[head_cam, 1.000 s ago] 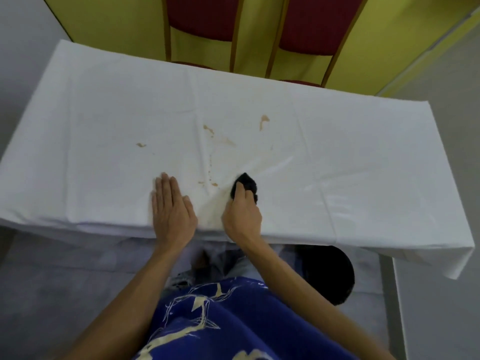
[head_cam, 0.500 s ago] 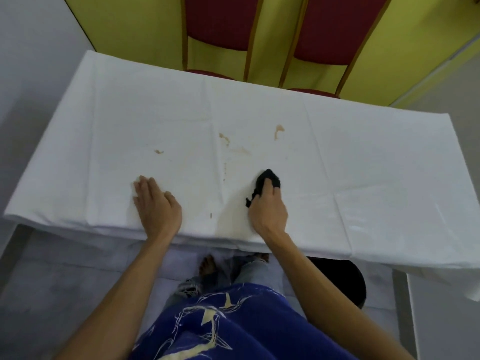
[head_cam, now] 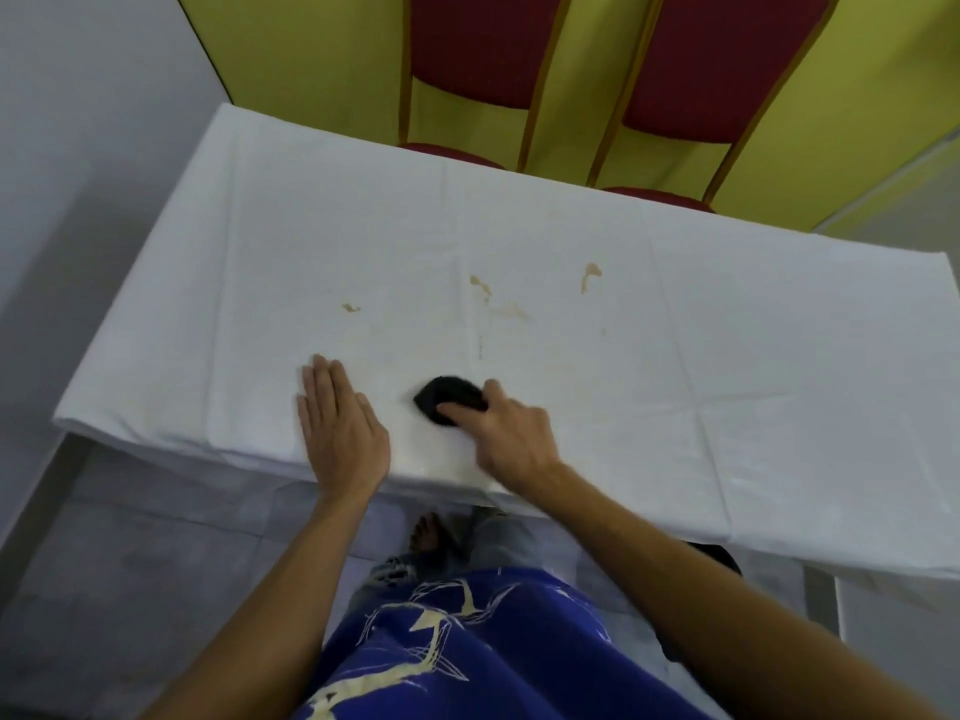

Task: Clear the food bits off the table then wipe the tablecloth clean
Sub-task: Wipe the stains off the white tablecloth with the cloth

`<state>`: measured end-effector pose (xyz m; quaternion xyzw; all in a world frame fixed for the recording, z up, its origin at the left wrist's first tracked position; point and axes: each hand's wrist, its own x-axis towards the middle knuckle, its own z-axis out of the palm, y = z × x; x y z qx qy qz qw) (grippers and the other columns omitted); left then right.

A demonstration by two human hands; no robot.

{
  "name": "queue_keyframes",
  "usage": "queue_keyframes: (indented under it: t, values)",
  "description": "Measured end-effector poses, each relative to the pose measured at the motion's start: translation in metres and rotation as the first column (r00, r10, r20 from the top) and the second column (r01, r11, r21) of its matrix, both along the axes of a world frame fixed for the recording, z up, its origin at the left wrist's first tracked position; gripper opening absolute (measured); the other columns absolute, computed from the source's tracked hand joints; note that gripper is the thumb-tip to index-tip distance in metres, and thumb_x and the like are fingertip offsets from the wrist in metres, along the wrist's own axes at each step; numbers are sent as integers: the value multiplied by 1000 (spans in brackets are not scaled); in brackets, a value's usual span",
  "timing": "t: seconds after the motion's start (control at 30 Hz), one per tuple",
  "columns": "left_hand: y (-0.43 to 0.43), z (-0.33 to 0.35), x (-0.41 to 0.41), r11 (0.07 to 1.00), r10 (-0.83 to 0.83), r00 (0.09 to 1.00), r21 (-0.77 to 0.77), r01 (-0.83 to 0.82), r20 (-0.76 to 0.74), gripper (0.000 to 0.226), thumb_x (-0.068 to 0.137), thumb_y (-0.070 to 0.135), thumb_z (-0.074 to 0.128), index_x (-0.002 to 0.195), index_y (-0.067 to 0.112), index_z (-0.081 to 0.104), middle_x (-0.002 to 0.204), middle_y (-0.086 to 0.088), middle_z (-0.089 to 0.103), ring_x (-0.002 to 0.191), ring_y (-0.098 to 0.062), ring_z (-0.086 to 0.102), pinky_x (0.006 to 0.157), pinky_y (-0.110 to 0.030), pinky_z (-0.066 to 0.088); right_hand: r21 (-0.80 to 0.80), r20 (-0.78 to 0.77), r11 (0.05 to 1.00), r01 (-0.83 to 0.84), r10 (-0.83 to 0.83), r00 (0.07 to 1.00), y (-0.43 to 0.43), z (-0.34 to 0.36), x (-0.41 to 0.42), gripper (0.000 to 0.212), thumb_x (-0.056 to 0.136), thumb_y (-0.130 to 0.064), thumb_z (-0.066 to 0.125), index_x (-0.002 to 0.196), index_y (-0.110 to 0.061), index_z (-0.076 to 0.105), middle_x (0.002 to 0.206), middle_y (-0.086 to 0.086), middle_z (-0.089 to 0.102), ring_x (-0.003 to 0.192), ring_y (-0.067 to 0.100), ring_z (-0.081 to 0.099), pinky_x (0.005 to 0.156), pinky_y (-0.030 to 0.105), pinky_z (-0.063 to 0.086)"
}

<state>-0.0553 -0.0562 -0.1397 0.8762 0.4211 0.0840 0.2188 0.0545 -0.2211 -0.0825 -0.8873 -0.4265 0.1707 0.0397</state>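
A white tablecloth [head_cam: 753,356] covers the table in front of me. Brown stains mark its middle: one small stain [head_cam: 350,307] on the left, a smeared stain [head_cam: 498,298] in the centre, and another stain [head_cam: 590,274] to the right. My right hand [head_cam: 506,433] grips a black cloth [head_cam: 448,402] and presses it on the tablecloth near the front edge. My left hand [head_cam: 340,433] lies flat on the tablecloth, fingers straight, just left of the black cloth.
Two red chairs with wooden frames [head_cam: 483,49] [head_cam: 727,65] stand behind the table against a yellow wall. A grey wall runs along the left. A dark round object [head_cam: 722,556] sits on the floor under the table's right side.
My right hand has swept the black cloth to the left, toward my left hand. The small spots near the front edge no longer show. The left hand stays flat on the cloth.
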Motion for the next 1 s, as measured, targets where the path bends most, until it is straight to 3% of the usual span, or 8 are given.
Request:
queue_keyframes:
  t: [0.1, 0.23, 0.33, 0.47, 0.6, 0.7, 0.83, 1.0]
  values:
    - [1, -4, 1, 1000, -9, 1000, 5, 9, -11, 54, 104, 15, 28, 155, 2, 18, 165, -13, 10, 154, -26, 3, 125, -41, 1, -31, 79, 957, 289, -286, 955, -21, 8, 68, 54, 94, -20, 48, 139, -50, 44, 114, 6, 44, 86, 33, 62, 69, 36, 44]
    - [-2, 3, 12, 997, 70, 998, -38, -70, -3, 57, 99, 4, 33, 153, -4, 19, 164, -17, 9, 153, -30, 2, 125, -46, 1, 98, -36, 787, 610, -609, 792, -23, 21, 118, 51, 96, -17, 41, 142, -37, 47, 120, 9, 49, 93, 34, 61, 86, 40, 50]
    - [-17, 19, 39, 992, 107, 993, -74, -103, 48, 56, 99, 3, 33, 153, -4, 19, 165, -16, 7, 154, -28, -1, 125, -41, -4, 187, -89, 878, 440, -431, 898, 17, 28, 79, 48, 95, -22, 46, 141, -37, 47, 119, 10, 50, 96, 37, 60, 86, 40, 49]
    - [-42, 32, 86, 995, -29, 990, -91, 42, 141, 52, 104, 16, 24, 154, 0, 19, 165, -11, 9, 154, -23, 1, 123, -33, -5, 94, -170, 975, 202, -184, 968, 40, 7, 21, 41, 99, -34, 44, 139, -39, 42, 116, 10, 50, 87, 34, 60, 76, 43, 52]
    - [-43, 6, 83, 982, -168, 986, -94, 166, -15, 64, 104, 37, 13, 155, 0, 6, 166, -12, -3, 154, -24, -5, 125, -43, 0, -4, -66, 998, 66, -66, 996, 1, -3, 48, 54, 96, -35, 53, 144, -45, 33, 111, 8, 46, 74, 31, 57, 64, 36, 49]
    - [-41, -6, 74, 971, -237, 964, -21, 237, -120, 68, 102, 42, 7, 156, 2, -1, 165, -12, -7, 154, -24, -6, 125, -44, -1, -70, 1, 981, 179, -179, 984, -41, -1, 96, 56, 96, -31, 53, 142, -55, 33, 101, 3, 41, 67, 27, 52, 60, 31, 40]
    - [-46, -1, 81, 976, -216, 961, -36, 213, -175, 65, 104, 37, 16, 156, 2, -2, 165, -10, -9, 153, -22, -9, 125, -45, -2, -48, 2, 843, 536, -537, 844, -106, 6, 171, 45, 95, -34, 48, 137, -49, 48, 113, 11, 56, 93, 36, 62, 78, 38, 50]
    - [-53, 16, 105, 990, -125, 984, -84, 115, -126, 60, 104, 19, 29, 154, -4, 6, 165, -14, -7, 153, -27, -8, 124, -43, -6, 159, -57, 489, 858, -863, 502, -124, 2, 210, 29, 102, -29, 38, 126, -20, 51, 119, 18, 57, 102, 38, 57, 83, 44, 46]
